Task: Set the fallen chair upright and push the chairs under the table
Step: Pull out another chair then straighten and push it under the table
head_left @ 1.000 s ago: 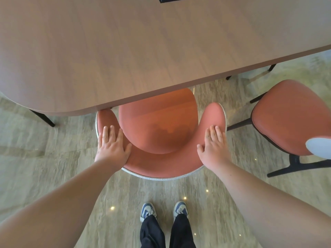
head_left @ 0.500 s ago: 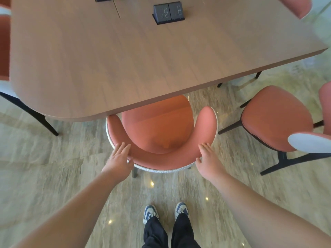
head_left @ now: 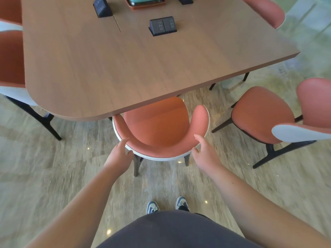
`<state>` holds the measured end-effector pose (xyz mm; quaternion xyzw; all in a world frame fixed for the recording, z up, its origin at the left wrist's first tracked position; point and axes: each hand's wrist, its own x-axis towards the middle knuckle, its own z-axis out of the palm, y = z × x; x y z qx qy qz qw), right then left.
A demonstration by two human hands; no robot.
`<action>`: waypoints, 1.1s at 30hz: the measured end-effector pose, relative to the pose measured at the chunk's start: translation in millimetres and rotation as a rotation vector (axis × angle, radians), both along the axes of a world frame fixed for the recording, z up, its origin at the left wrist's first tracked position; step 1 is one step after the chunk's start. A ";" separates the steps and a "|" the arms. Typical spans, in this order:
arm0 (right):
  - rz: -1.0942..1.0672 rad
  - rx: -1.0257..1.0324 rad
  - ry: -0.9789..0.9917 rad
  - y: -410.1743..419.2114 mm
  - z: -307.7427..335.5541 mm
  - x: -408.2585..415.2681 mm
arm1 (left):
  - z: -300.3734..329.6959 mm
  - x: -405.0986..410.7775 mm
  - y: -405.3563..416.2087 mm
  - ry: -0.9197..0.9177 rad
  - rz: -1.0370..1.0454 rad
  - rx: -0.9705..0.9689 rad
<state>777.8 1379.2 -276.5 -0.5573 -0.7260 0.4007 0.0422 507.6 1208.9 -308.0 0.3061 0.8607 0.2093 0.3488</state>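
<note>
While the chair sits part-under the table, left hand and right hand flank its backrest, open.

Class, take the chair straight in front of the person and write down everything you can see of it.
The chair stands upright on the pale floor, its seat partly beneath the wooden table. It has a salmon-coloured seat, a curved wraparound back with a pale woven-looking outer shell, and dark legs. The left hand and right hand sit open at the back's two outer sides; actual contact cannot be told.
</note>
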 end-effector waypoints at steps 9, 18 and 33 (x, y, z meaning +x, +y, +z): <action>0.088 0.021 0.109 -25.5 25.2 9.4 | 47.4 8.2 -22.0 0.027 -0.081 0.096; 0.114 -0.039 0.138 -35.4 34.9 27.8 | 67.1 28.0 -16.6 -0.025 -0.123 0.110; 0.220 -0.168 0.138 35.1 19.0 101.8 | 47.9 115.3 28.7 0.008 0.095 -0.020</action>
